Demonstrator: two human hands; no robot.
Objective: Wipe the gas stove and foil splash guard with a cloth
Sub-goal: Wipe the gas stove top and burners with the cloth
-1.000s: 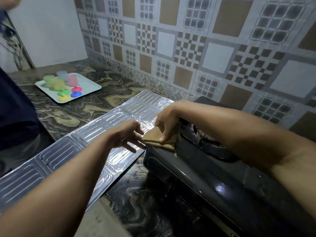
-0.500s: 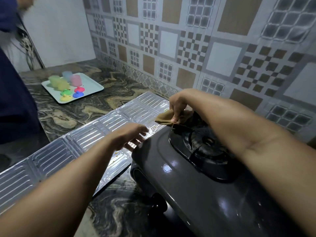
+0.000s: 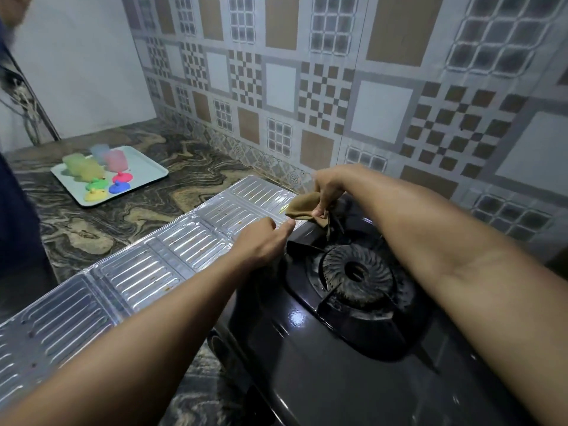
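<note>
While the brown cloth point(image 3: 304, 207) hangs bunched at the far left corner of the gas stove point(image 3: 322, 358), the right hand point(image 3: 327, 187) pinches it between thumb and curled fingers, lifting most of the fabric clear so only a trailing fold touches the stove top beside the burner point(image 3: 356, 273). Judgement: this grip regathers the cloth into a usable pad rather than applying wiping pressure. The left hand point(image 3: 261, 244) sits near the stove's left edge, fingers loosely curled with the thumb extended toward the cloth; whether it touches the stove or the foil cannot be told, and it holds nothing visible. The foil splash guard point(image 3: 132, 269) lies flat on the marbled counter point(image 3: 129, 207), running from near left to the far corner just beside the stove, presumably laid down for easy reach; brown specks remain on its ribbed panels. A tray point(image 3: 147, 167) of coloured plastic pieces rests well apart, far left. Wiping appears unfinished.
</note>
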